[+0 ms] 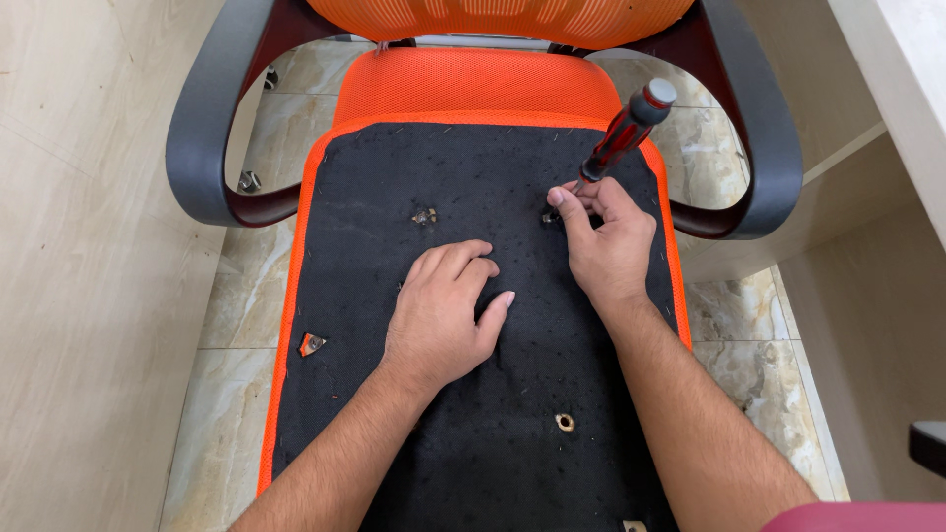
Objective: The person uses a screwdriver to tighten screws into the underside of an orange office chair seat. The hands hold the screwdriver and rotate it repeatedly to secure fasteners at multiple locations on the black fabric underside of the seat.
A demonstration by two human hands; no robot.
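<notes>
Screwdriver [623,135], red and black handle with a grey cap, is sitting in the right hand [611,241], tilted up and away toward the right armrest [764,148], with its tip going down into the upper right hole [549,218] of the seat underside [473,325].

Only the head view here, so going off that. The right hand is gripping the shaft low down, thumb and fingertips pinching near the tip, looks like it's steadying the bit on a screw there, though the screw itself is too small to make out. The left hand [443,310] is holding nothing, fingers loosely curled, pressing flat on the black fabric to keep the seat from shifting.

My guess on the step: working the fastener at that one hole. The upper left hole [424,215] is showing some metal in it, and the lower hole [564,423] is looking like a bare insert. Next move is probably calling for getting the shaft more upright and moving the grip up onto the handle.

Room-wise: the handle is leaning close to the right armrest, so swing space is tight on that side. The orange edge [296,296] is running close on both sides, with tiled floor [749,325] beyond. Left armrest [202,148] is well apart from both hands.
</notes>
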